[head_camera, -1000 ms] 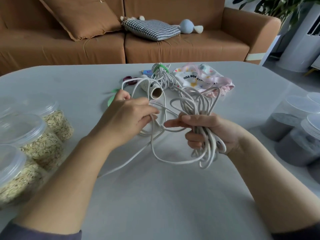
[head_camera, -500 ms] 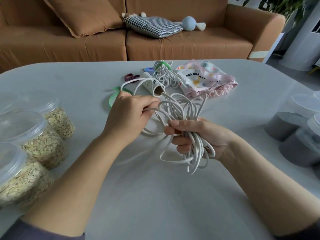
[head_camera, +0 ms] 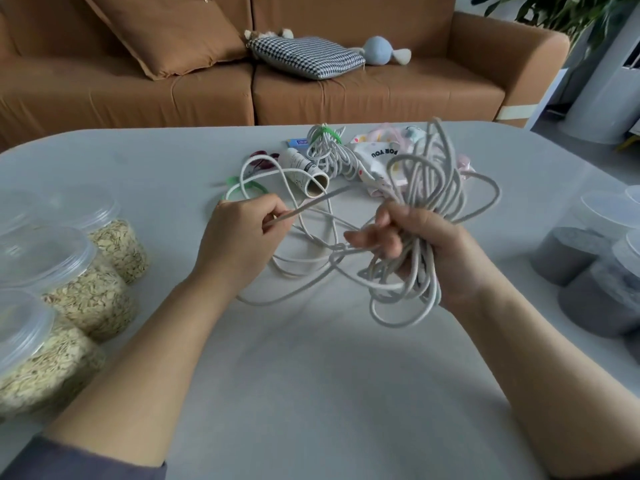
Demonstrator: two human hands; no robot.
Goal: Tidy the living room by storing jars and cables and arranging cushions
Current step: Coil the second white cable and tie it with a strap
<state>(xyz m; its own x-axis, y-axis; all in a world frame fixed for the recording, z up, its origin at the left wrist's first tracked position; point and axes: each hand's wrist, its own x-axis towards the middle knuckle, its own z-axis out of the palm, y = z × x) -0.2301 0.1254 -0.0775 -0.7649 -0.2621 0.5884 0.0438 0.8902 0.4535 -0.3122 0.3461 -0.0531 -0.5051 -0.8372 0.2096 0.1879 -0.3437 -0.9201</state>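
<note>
A long white cable (head_camera: 420,188) is gathered in loose loops above the grey table (head_camera: 311,393). My right hand (head_camera: 426,251) grips the bundle of loops at its middle, loops sticking up and hanging below. My left hand (head_camera: 242,240) pinches one taut strand of the same cable, running up and right. A second coiled white cable with a green tie (head_camera: 327,147) lies farther back. Jars of oats (head_camera: 90,292) stand at the left, jars of dark grains (head_camera: 595,289) at the right. A brown cushion (head_camera: 166,29) and a checked cushion (head_camera: 308,57) lie on the sofa.
A cardboard tube (head_camera: 308,173), a green tie loop (head_camera: 242,188), a small blue box (head_camera: 298,143) and a patterned pink cloth bag (head_camera: 384,154) lie behind the cable. A blue plush toy (head_camera: 381,50) sits on the brown sofa (head_camera: 381,88). A plant stands at the far right.
My hands have drawn apart: the left pulled a strand out to the left until taut, and the right lifted and tilted the bundle, so its loops now fan upward.
</note>
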